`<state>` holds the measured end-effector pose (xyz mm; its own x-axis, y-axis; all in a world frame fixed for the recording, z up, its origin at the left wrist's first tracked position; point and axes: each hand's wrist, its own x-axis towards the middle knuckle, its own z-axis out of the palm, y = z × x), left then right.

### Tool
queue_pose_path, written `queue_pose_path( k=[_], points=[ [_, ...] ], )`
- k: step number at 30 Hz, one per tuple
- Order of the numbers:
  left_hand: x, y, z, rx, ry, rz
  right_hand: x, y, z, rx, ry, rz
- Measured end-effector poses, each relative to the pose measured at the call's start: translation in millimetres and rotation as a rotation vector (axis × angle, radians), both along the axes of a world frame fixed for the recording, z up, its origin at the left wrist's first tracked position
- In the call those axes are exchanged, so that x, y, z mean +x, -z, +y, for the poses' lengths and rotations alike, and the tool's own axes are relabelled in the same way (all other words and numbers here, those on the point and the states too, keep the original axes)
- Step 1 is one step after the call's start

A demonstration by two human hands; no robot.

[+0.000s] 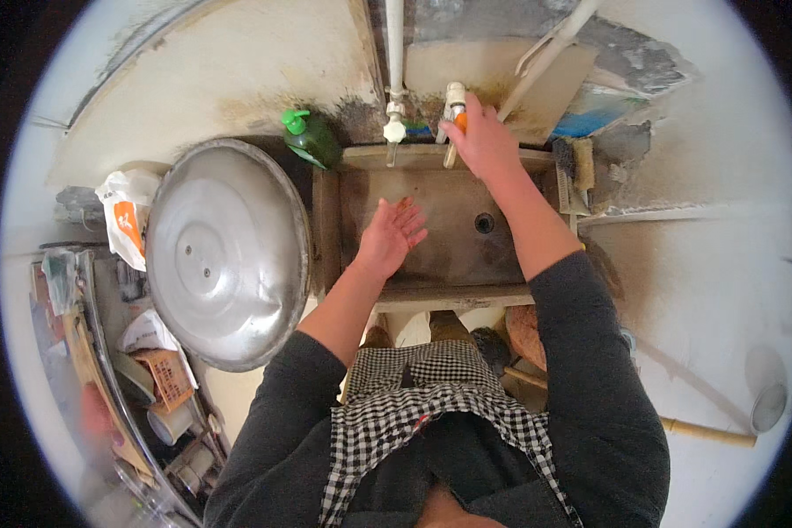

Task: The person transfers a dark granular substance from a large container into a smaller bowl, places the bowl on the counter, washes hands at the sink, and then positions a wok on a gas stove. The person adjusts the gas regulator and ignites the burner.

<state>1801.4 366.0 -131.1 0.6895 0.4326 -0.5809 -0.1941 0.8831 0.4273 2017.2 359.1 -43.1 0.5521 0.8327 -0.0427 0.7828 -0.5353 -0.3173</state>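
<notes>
My right hand point(482, 141) reaches to the back of the sink, its fingers closed on a tap point(455, 99) with a bit of orange showing at the grip. My left hand point(392, 238) is over the basin with the palm turned up and the fingers spread, holding nothing. Dark reddish-brown marks show near its fingertips. Beneath both hands lies the brown rectangular sink point(449, 185) with a round drain hole point(484, 223). A second tap point(394, 132), with a white knob, hangs from a white pipe to the left of my right hand.
A green pump bottle point(311, 141) stands behind the sink's left corner. Left of the sink is a big round metal lid point(229, 255), beside a white plastic bag point(125, 216). Brushes point(577, 172) stand at the right rim. Lower left, a shelf holds an orange basket point(169, 378).
</notes>
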Motion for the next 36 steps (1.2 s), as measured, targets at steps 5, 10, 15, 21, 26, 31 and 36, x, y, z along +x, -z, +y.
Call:
queue_pose_path(
  k=[5,10,15,21,26,31,36],
  points=[
    [51.8,40.8,14.1,-0.054,-0.021,0.002,16.3,32.0,21.9,0.071,-0.136,-0.237],
    [90.1,83.0,23.0,-0.117,-0.048,0.022,35.9,48.6,16.0,0.14,-0.326,-0.296],
    [116.9,107.4,23.6,-0.128,-0.068,0.075,43.3,48.3,19.0,0.283,-0.438,-0.254],
    [131.8,128.3,14.4,-0.119,-0.026,0.078,54.5,63.8,5.5,0.325,-0.367,0.106],
    [129.2,128.5,7.3,-0.2,-0.052,0.052,18.5,133.4,-52.5,0.21,-0.015,0.676],
    [135.2,104.6,-24.0,-0.187,-0.175,0.151,-23.9,225.1,-46.7,0.327,0.252,1.117],
    [125.5,97.8,-28.8,0.015,0.021,0.151,-14.3,272.7,-15.9,0.082,0.542,1.243]
  ],
)
